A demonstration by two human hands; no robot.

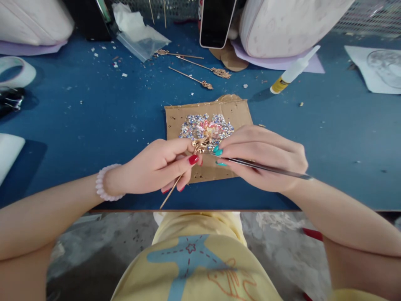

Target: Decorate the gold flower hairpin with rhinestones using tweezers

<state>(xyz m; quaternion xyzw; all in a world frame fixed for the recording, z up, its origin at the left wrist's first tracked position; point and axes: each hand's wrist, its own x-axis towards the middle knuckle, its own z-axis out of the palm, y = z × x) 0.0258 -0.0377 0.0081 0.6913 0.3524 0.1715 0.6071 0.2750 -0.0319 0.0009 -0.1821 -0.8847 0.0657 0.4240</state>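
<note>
My left hand [169, 163] pinches a gold hairpin [202, 144], its ornate openwork head turned up and its thin stem slanting down toward the table's front edge. From the right, my right hand [266, 156] grips slim metal tweezers [266, 166], with the tips close to the hairpin's head. Whether the tips hold anything is too small to tell. Just behind both hands, many small blue, white and pink shiny pieces [205, 124] lie heaped on a cardboard sheet [176, 117]. My fingers cover part of the heap and of the cardboard.
Several more gold hairpins [206, 84] lie farther back on the blue table [109, 104]. A glue bottle [290, 74] stands at right rear, near a phone [217, 23]. A tape roll [19, 72] and a black object [11, 98] sit at left. A plastic bag [140, 39] lies behind.
</note>
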